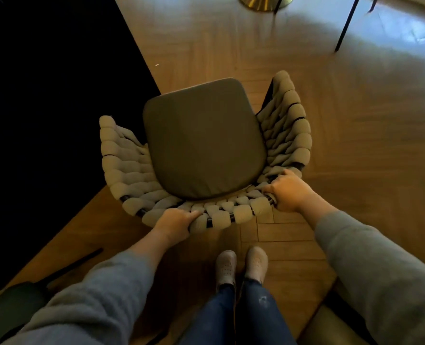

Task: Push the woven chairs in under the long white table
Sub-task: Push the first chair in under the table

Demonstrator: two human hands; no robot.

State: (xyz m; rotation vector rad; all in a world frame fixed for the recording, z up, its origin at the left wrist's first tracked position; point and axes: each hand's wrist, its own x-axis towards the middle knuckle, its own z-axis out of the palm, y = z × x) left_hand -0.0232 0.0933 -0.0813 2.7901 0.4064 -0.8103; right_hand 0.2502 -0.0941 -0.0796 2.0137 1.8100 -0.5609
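Fingers of left hand (175, 221) and right hand (290, 192) clamped on woven chair (243, 211) back rim

Single view only: head-worn wide-angle camera, looking steeply down and forward from standing height. Lens bends frame edges; floor (306, 145) planks curve outward. Own feet (241, 267) sit at bottom centre, almost directly beneath camera. Both sleeves enter from lower corners, reaching away from lens. Woven chair (201, 155) fills middle, close, seen from above and behind its back. Top edge reaches only nearby floor, gold base (263, 2), thin dark legs (346, 26). Left side very dark, unreadable.
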